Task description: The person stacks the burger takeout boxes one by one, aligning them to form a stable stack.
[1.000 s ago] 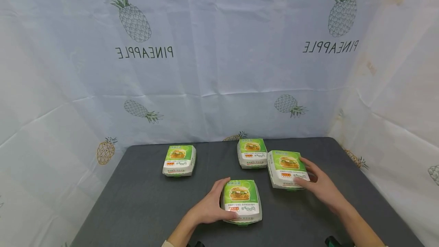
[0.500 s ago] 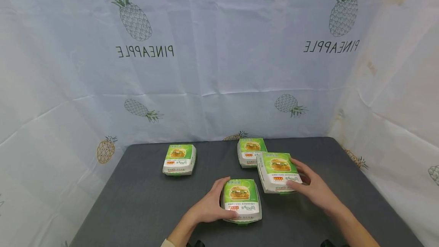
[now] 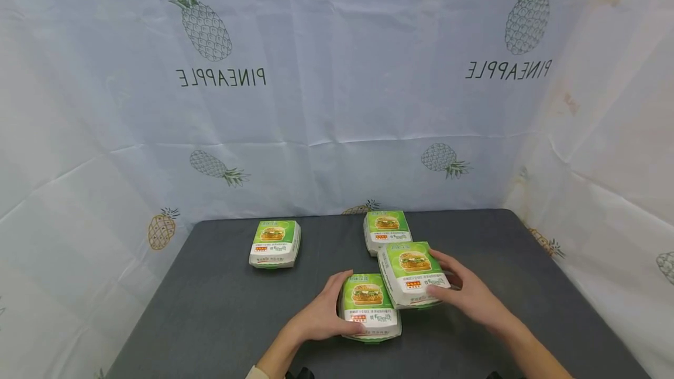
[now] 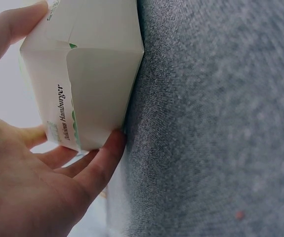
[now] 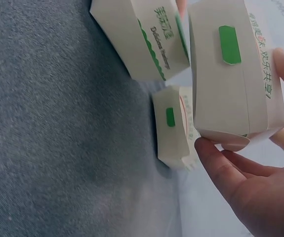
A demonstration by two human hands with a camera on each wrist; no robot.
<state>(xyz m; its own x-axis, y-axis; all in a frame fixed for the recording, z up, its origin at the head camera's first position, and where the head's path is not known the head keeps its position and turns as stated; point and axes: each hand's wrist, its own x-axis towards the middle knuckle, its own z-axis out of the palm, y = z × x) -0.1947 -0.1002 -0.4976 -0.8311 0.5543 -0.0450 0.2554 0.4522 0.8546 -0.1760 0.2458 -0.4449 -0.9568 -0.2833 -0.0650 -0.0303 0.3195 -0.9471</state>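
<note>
My left hand (image 3: 322, 313) grips a green-and-white hamburger box (image 3: 367, 300) by its left side, thumb at the front and fingers behind. In the left wrist view that box (image 4: 104, 94) stands on the dark tabletop. A second hamburger box (image 3: 412, 266) is held by my right hand (image 3: 470, 292) from its right side. The right wrist view shows this box (image 5: 221, 84) raised off the table, tilted, with the thumb on its top edge and fingertips under a lower corner. From the head view it overlaps the right edge of the left hand's box; contact cannot be told.
A third hamburger box (image 3: 387, 228) sits at the back, partly covered by the lifted one. Another box (image 3: 274, 244) stands at the back left. Pineapple-print white cloth (image 3: 337, 104) walls the dark table (image 3: 221, 309) at the back and both sides.
My right hand has lifted its hamburger box from the right of the back box and carried it left and nearer, up to the left hand's box. The left hand stays put.
</note>
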